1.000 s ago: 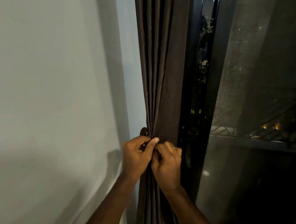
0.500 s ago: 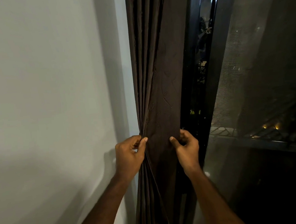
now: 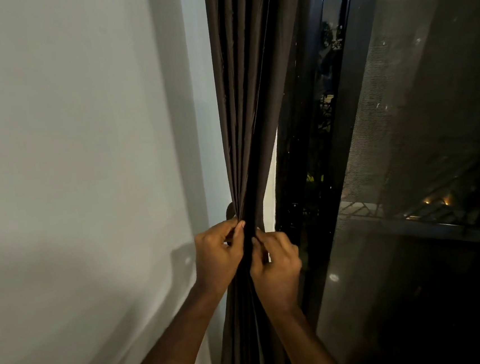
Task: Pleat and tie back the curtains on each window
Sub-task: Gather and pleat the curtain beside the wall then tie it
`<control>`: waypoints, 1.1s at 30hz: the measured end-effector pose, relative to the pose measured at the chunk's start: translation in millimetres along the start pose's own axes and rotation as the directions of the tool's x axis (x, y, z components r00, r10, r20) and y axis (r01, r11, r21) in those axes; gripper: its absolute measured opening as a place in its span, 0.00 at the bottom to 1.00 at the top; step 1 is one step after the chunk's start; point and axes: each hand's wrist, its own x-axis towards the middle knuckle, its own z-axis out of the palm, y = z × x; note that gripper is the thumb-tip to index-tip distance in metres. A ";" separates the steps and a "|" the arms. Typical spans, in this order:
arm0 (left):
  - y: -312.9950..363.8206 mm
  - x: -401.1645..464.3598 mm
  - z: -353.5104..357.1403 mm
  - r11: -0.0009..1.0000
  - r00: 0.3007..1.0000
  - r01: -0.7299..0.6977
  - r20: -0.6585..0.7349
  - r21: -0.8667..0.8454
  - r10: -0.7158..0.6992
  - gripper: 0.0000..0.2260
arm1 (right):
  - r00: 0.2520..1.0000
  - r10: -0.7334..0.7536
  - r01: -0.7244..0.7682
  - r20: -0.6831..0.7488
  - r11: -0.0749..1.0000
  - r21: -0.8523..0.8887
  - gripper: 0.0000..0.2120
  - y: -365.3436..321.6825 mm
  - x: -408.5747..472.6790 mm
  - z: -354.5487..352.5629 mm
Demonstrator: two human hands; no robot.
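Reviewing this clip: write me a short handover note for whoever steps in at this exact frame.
Left hand: pinches the gathered folds of the brown curtain.
Right hand: pinches the same bundle from the window side, close beside the left.
Curtain: bunched into narrow pleats between the wall and the dark window frame.
Done: pleats gathered.
Left: no tie shows round the bundle; keep the grip, tie it back, then do the other windows.

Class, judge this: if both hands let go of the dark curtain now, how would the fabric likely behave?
The curtain looks floppy: its pleats hold only where the left hand and right hand pinch them. Released, the folds would probably spread. It hangs straight, so it seems fairly heavy.
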 end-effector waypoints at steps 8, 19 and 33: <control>3.8 -0.4 -1.3 0.999 1.000 0.004 0.000 -0.052 -0.004 0.05 | 0.996 -0.025 0.021 0.080 0.998 0.054 0.11 -6.3 1.3 12.1; -4.5 8.7 -14.8 1.000 1.000 0.016 -0.014 0.021 -0.015 0.05 | 0.933 0.276 -0.350 0.232 0.849 0.396 0.17 11.8 17.8 -0.4; -8.9 11.3 -13.8 0.990 0.998 0.018 -0.067 0.138 -0.009 0.04 | 0.851 0.445 -0.525 0.280 0.750 0.403 0.04 38.9 50.9 8.9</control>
